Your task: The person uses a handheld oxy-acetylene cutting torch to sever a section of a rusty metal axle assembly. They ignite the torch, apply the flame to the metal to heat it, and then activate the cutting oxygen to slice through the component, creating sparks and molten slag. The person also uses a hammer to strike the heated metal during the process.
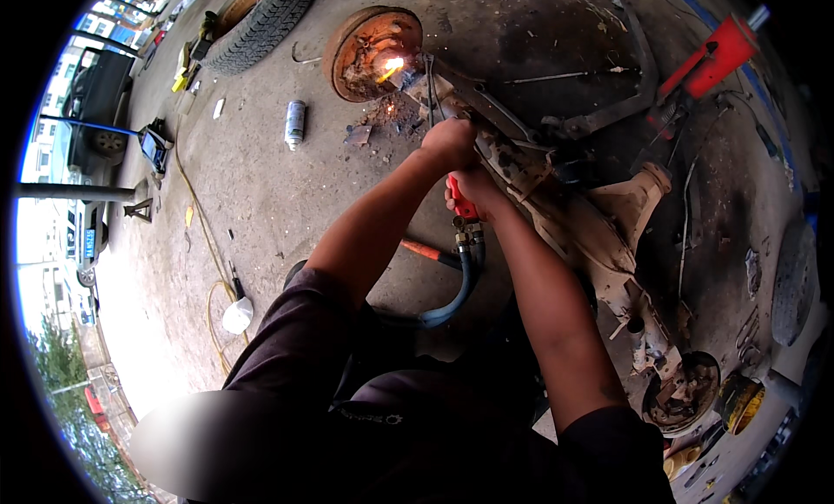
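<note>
Both my hands are closed on a cutting torch. My right hand point(477, 191) wraps round its red handle point(461, 200), from which brass fittings and blue hoses point(447, 315) run down and back. Just ahead, my left hand point(451, 142) grips the torch's front part, its fingers partly hidden. The thin metal torch tubes point(431, 91) reach forward from it. A bright flame point(393, 64) glows against the rusty brake drum point(369, 52) at the far end of a large vehicle axle point(565, 230). The axle lies on the floor, slanting down to the right past my right forearm.
A spray can point(295, 124) stands left of the drum, near debris. A tyre point(265, 30) lies at the back left. To the right are a red jack point(708, 61) and a bent metal arm point(638, 78). A yellow hose point(201, 222) trails along the left floor.
</note>
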Demonstrator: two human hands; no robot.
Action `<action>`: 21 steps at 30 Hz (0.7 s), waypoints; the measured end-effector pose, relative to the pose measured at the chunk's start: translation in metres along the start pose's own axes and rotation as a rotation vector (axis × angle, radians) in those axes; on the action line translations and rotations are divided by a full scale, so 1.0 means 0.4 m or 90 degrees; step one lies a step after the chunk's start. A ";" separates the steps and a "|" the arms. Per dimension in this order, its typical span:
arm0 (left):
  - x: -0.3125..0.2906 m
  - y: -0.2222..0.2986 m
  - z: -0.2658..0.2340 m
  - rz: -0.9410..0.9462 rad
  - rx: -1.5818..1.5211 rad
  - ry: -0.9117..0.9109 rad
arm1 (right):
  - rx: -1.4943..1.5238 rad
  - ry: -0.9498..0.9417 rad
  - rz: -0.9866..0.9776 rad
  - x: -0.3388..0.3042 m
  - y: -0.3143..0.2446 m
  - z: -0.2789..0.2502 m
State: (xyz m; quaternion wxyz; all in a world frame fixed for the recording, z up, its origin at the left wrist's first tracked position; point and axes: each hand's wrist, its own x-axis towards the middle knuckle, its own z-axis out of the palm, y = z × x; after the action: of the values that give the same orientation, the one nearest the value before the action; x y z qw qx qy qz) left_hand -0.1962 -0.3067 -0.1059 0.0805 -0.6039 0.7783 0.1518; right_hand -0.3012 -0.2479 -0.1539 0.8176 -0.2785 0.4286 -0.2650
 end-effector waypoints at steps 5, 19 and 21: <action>-0.002 -0.004 -0.003 -0.010 -0.003 -0.003 | 0.000 0.000 -0.008 -0.009 -0.010 0.011; 0.013 -0.028 0.030 0.030 0.032 0.028 | -0.015 0.008 -0.005 -0.009 -0.013 0.016; 0.016 -0.028 0.033 0.038 0.034 0.037 | -0.018 0.004 -0.002 -0.005 -0.009 0.010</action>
State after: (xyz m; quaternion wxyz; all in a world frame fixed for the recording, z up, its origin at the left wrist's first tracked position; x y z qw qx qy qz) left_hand -0.1881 -0.3108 -0.1219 0.0693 -0.5822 0.8019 0.1153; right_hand -0.2994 -0.2483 -0.1484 0.8118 -0.2896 0.4345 -0.2614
